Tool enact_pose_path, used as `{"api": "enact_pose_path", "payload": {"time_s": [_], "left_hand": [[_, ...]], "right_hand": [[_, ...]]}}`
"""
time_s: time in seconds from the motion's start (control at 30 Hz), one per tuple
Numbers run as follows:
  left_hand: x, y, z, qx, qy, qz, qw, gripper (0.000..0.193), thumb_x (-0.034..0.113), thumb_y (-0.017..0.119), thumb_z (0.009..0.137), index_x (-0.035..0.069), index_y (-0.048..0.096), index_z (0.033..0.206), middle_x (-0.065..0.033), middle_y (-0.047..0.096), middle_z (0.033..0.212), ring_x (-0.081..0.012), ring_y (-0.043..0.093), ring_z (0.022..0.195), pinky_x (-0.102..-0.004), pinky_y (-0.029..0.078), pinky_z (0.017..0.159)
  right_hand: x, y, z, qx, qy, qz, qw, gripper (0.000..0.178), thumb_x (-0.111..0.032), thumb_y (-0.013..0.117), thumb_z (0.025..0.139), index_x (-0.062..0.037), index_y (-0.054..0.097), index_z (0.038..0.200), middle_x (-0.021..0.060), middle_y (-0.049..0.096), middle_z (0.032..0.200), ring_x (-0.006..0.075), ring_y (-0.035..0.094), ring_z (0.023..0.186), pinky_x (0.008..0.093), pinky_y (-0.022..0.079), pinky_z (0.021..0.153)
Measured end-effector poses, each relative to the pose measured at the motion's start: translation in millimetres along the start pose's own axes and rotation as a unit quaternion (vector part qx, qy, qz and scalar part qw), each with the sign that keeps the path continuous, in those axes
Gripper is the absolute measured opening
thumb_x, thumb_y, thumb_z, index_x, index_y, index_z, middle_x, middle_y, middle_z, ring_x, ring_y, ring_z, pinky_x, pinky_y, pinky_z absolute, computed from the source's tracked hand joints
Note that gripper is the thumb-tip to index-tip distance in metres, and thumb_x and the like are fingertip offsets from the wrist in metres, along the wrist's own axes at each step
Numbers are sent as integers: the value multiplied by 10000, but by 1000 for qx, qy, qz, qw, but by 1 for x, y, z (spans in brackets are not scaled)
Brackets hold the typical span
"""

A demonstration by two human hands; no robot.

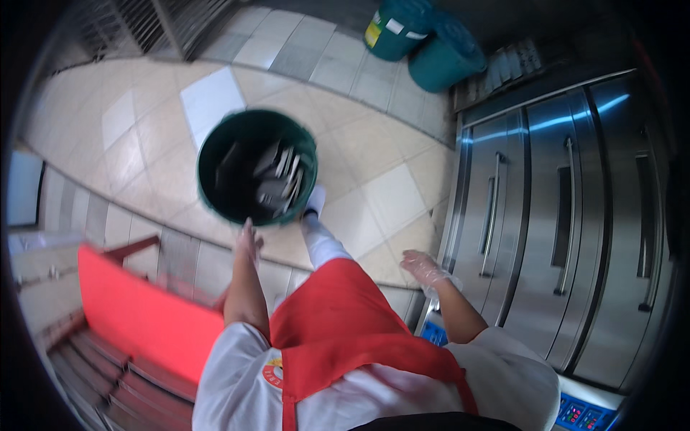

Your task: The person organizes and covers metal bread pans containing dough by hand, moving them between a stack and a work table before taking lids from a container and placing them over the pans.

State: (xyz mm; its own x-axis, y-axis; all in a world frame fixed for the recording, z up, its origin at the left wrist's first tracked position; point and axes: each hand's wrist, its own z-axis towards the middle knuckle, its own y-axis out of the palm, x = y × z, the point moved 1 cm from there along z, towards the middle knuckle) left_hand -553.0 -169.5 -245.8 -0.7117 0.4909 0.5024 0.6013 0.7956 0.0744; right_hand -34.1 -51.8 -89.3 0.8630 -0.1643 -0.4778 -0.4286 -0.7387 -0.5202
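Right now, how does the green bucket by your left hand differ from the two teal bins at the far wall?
The green bucket stands upright and open on the tiled floor, dark flat pieces showing inside; the teal bins look covered, their contents hidden. The bucket is alone, close under the left hand; the bins sit side by side, away from both hands. The bucket looks darker green. All are round.

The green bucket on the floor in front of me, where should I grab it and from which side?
Probably grip the green bucket by its near rim, coming down from above. It stands upright and open, and that edge lies just past the left hand. No handle shows. Flat grey pieces lean against the right inner wall, so keep fingers left of them.
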Motion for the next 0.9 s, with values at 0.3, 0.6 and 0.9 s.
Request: {"api": "enact_pose_path", "payload": {"time_s": [0.3,0.6,0.9], "left_hand": [[81,86,73,177,145,-122,966,387,130,615,873,32,505,1231,-138,641,1055,-250,663,811,-391,576,616],[307,276,166,274,180,-47,943,626,228,636,791,-59,496,1329,-211,610,1183,-365,629,950,-504,569,689],[389,378,231,261,123,34,957,328,222,676,798,46,681,1075,-151,718,1044,-272,666,850,-418,539,755]], "right_hand": [[-54,-268,112,-20,107,-51,993,465,-283,731,902,-15,634,1269,154,693,1207,234,650,1120,337,494,980],[-53,-395,252,158,48,71,984,409,-284,733,901,-34,655,1215,172,720,1073,294,681,1014,370,531,909],[35,-467,416,1,162,22,987,417,-451,658,898,-72,729,1060,182,732,1042,307,695,1008,401,543,892]]}}
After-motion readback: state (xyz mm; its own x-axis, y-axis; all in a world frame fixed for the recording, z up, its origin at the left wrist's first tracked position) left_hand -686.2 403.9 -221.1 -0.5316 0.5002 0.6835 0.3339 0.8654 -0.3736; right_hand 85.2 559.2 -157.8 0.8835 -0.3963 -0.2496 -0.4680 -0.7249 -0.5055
